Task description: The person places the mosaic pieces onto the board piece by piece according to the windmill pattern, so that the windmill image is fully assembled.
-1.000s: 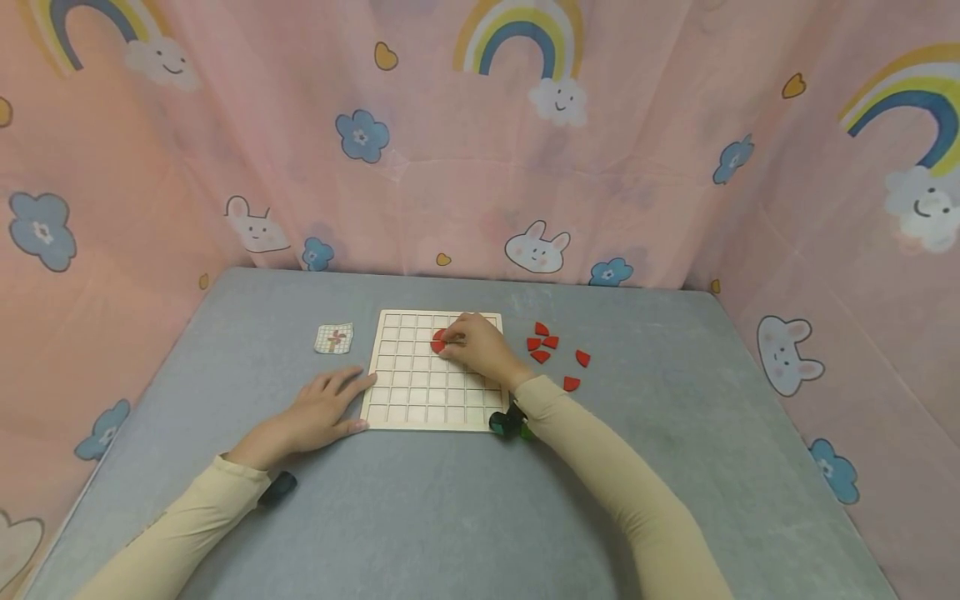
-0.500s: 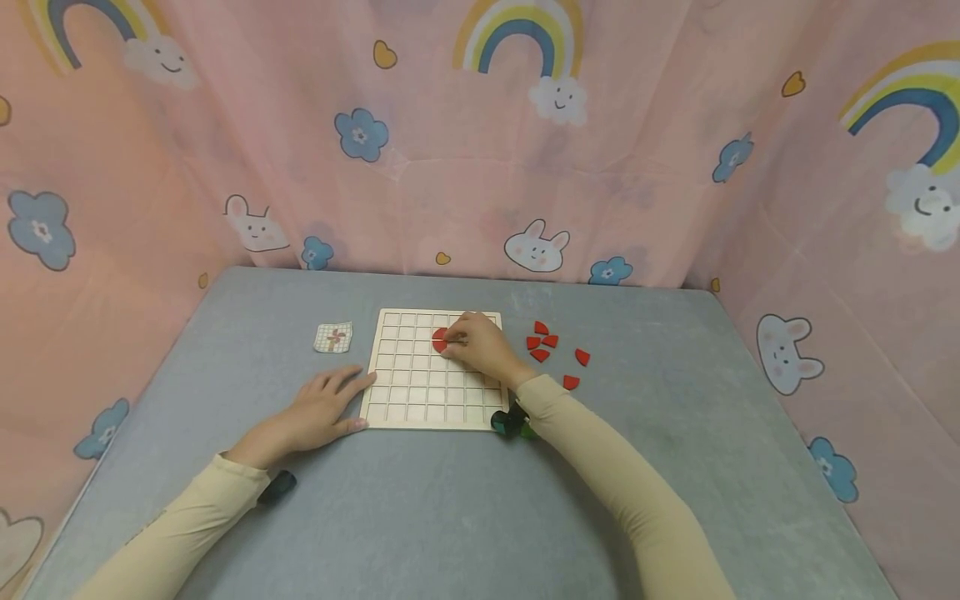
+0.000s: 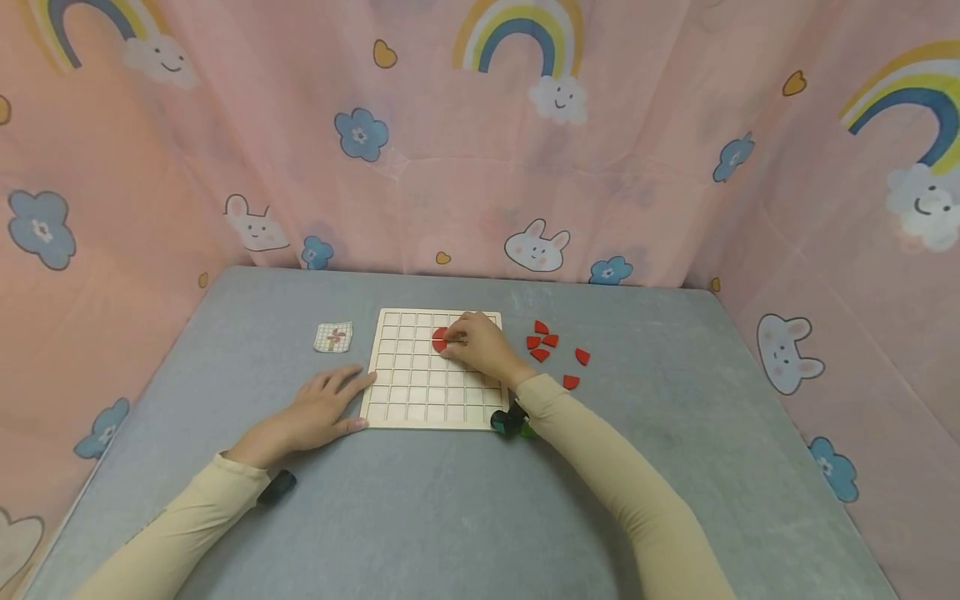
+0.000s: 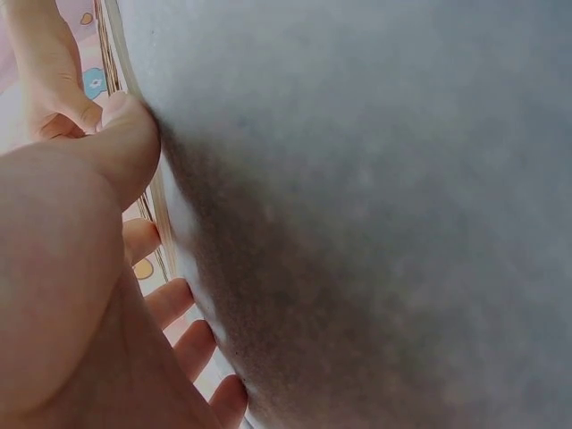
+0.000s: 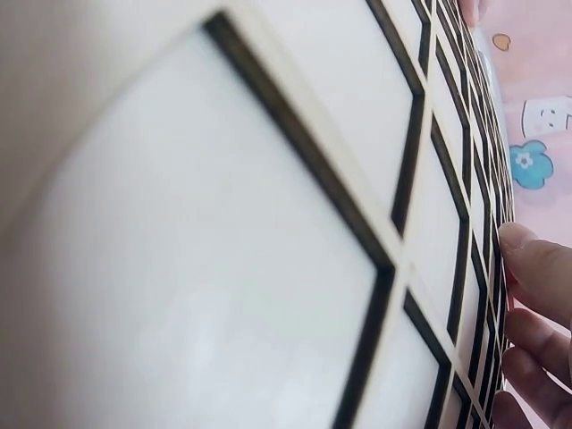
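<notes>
A pale wooden grid board (image 3: 420, 392) lies flat on the grey table. My right hand (image 3: 452, 342) rests on its upper right part, fingertips pinching a red curved piece (image 3: 438, 337) that sits on the grid. In the right wrist view the board's squares (image 5: 223, 268) fill the frame and the fingertips (image 5: 541, 268) touch it at the right edge. My left hand (image 3: 352, 400) lies flat on the table, fingers straight, touching the board's left edge. In the left wrist view the left hand (image 4: 80, 295) presses against the board's edge (image 4: 161, 206).
Several loose red pieces (image 3: 543, 342) lie on the table right of the board. A small checked card (image 3: 333, 337) with a red pattern sits to the board's left. Pink printed curtains (image 3: 480, 167) wall in the grey table (image 3: 450, 517) on three sides.
The red piece under my right fingertips shifted slightly and now looks more compact on the grid. Both hands otherwise stay in place.
</notes>
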Demonstrator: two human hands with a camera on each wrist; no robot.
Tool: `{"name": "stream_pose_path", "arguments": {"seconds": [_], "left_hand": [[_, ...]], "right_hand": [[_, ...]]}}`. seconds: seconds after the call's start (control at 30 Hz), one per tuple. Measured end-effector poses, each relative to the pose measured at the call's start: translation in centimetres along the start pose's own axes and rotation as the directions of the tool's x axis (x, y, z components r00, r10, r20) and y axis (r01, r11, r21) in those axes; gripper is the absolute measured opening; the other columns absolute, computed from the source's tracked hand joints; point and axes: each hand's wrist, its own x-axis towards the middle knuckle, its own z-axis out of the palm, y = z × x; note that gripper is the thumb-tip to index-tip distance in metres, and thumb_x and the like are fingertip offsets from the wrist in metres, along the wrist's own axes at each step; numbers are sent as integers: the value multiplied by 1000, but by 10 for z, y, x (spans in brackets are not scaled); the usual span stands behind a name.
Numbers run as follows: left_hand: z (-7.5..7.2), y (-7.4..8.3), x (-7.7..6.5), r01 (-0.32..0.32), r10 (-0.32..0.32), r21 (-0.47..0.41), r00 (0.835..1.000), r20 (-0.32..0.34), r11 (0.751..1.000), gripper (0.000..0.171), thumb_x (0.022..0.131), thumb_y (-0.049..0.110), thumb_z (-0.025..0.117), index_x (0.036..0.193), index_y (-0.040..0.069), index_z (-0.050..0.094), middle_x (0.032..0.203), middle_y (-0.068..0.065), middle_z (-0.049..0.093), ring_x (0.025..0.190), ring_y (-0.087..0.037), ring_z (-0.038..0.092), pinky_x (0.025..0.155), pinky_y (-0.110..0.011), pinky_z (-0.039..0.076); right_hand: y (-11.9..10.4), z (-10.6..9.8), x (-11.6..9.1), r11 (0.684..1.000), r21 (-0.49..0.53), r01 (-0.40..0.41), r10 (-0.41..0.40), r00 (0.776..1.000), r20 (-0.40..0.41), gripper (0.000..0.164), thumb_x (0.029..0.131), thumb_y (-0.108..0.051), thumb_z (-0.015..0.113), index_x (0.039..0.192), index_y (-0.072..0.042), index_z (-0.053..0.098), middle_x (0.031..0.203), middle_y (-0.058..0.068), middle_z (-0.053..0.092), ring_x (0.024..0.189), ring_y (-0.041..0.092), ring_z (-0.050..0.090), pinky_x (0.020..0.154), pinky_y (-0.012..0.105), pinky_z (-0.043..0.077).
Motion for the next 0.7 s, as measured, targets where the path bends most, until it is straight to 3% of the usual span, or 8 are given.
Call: {"name": "stream_pose_path", "arguments": {"seconds": [0.13, 0.4, 0.7], "left_hand": [[1, 0, 0, 8, -8, -3, 1000, 5, 1000, 72, 105, 35, 66, 163, 5, 37, 165, -29, 29, 145, -58, 32, 114, -75, 27], [1, 0, 0, -6, 6, 18, 1000, -12, 1000, 71, 105, 36, 67, 162, 4, 38, 163, -31, 31, 142, -59, 35, 110, -76, 31], [-1, 2, -1, -30, 30, 19, 999, -29, 999, 71, 106, 45, 62, 160, 4, 41, 161, -31, 33, 138, -59, 37, 108, -75, 33]], "right_hand": [[0, 0, 0, 1000, 6, 6, -6, 1000, -6, 24, 89, -18, 88, 106, -3, 82, 104, 9, 76, 105, 26, 70, 124, 49, 33], [-3, -2, -2, 1000, 15, 11, -11, 1000, -6, 23, 89, -18, 88, 104, -2, 82, 104, 10, 76, 105, 27, 68, 109, 45, 47], [-2, -1, -2, 1000, 15, -9, 9, 1000, -5, 21, 90, -18, 87, 104, -3, 82, 104, 9, 75, 105, 27, 66, 104, 42, 50]]}}
